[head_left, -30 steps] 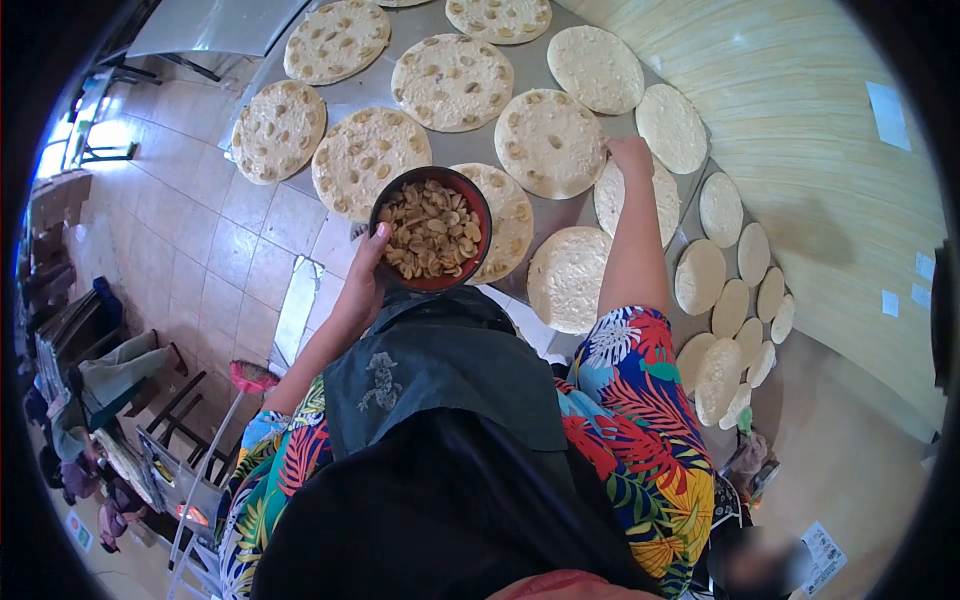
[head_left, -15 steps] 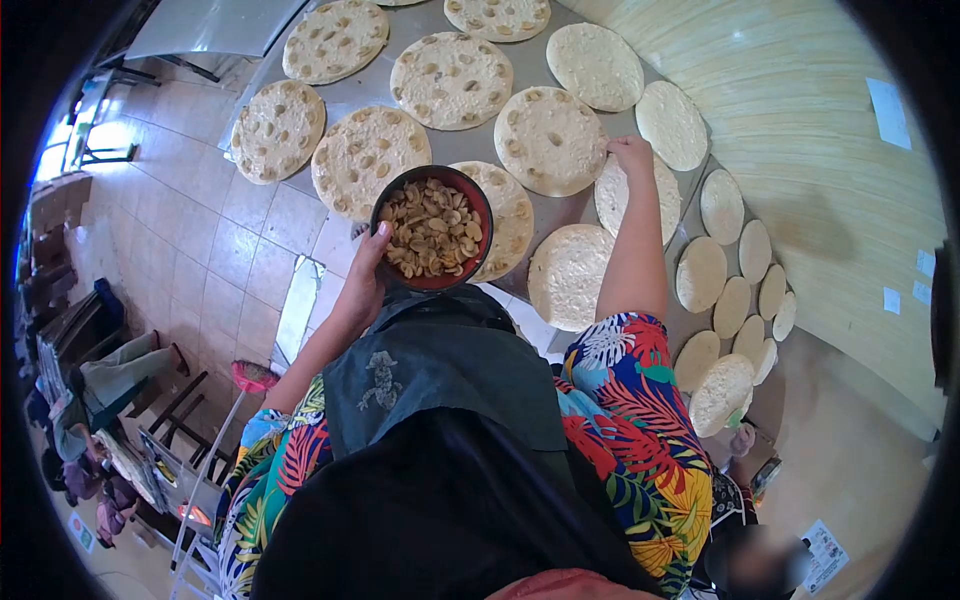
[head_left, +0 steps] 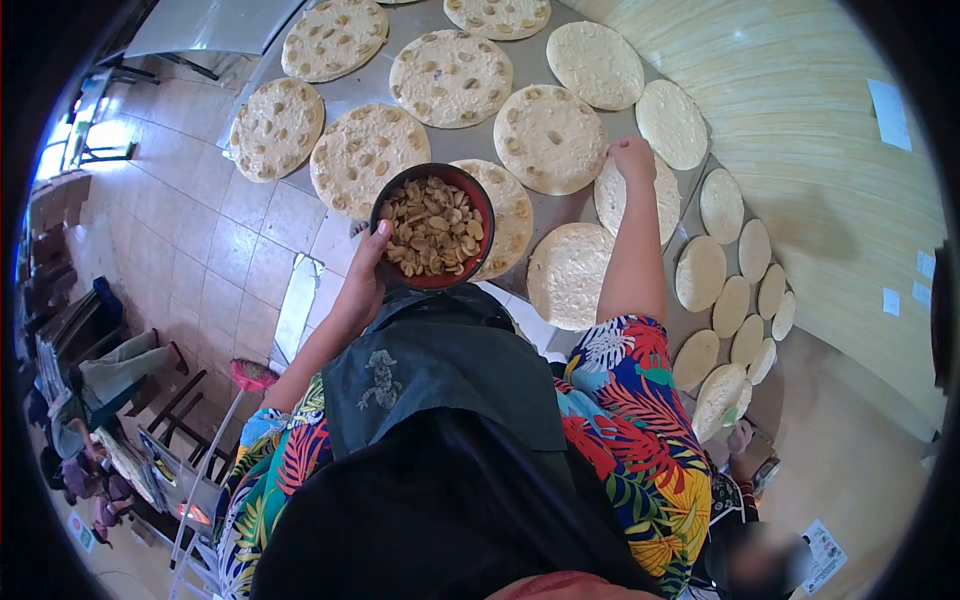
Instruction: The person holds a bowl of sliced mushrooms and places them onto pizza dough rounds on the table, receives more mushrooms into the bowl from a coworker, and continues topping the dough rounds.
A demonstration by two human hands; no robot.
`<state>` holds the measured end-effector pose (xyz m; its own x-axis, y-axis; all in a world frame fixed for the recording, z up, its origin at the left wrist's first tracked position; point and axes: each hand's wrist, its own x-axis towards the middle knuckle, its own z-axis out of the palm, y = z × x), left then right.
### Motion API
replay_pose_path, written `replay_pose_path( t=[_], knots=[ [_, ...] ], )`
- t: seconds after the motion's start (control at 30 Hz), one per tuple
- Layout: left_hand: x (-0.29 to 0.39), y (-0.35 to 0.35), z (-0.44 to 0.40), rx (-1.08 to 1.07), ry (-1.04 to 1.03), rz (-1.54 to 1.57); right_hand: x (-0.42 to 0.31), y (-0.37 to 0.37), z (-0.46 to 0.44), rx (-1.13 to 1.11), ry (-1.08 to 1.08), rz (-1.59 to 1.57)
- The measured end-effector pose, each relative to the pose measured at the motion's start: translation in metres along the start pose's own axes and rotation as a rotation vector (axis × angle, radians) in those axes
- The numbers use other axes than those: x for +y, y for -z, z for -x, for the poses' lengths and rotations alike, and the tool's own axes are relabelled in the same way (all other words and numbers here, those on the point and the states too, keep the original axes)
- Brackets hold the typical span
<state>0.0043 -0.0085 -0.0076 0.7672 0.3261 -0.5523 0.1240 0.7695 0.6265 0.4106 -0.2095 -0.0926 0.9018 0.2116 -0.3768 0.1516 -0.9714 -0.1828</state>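
Note:
My left hand (head_left: pixel 371 258) grips a round bowl (head_left: pixel 487 208), dark outside and red inside, by its left rim, thumb over the edge. Sliced mushrooms (head_left: pixel 432 228) fill it. My right hand (head_left: pixel 632 158) is at the right edge of a round pizza base (head_left: pixel 550 140) coated with a pale spread, its fingers pinched together; what they hold, if anything, is too small to make out. Mushroom slices lie around this base's rim, with one in the middle. Below my right hand, a spread-coated base (head_left: pixel 615 200) is partly covered by my forearm.
Several mushroom-topped bases (head_left: pixel 451 80) lie on the grey table to the left and back. Coated bases (head_left: pixel 595 66) sit along the wall, with plain bases (head_left: pixel 733 305) further right. A co-worker's hand (head_left: pixel 740 437) is near a base at lower right. A broom (head_left: pixel 253 376) stands left.
My hands and the bowl stay almost in place. At lower right, the co-worker's hand and the coated base beside it have shifted slightly.

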Motion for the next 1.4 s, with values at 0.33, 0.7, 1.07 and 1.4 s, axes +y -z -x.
replay_pose_path(
  t=[0.33,0.7,1.07,1.4],
  knots=[
    [-0.001,-0.002,0.002,0.008,-0.005,-0.018,-0.003,-0.015,-0.013,0.173,0.261,-0.234],
    [-0.003,-0.005,0.004,0.026,-0.025,-0.05,-0.001,-0.007,0.026,0.231,0.238,-0.169],
    [-0.006,-0.004,0.006,-0.02,-0.009,-0.005,0.005,-0.032,0.072,0.208,0.287,-0.123],
    [-0.011,-0.001,0.011,-0.017,-0.042,-0.062,-0.006,-0.051,0.078,0.331,0.304,-0.107]
  ],
)
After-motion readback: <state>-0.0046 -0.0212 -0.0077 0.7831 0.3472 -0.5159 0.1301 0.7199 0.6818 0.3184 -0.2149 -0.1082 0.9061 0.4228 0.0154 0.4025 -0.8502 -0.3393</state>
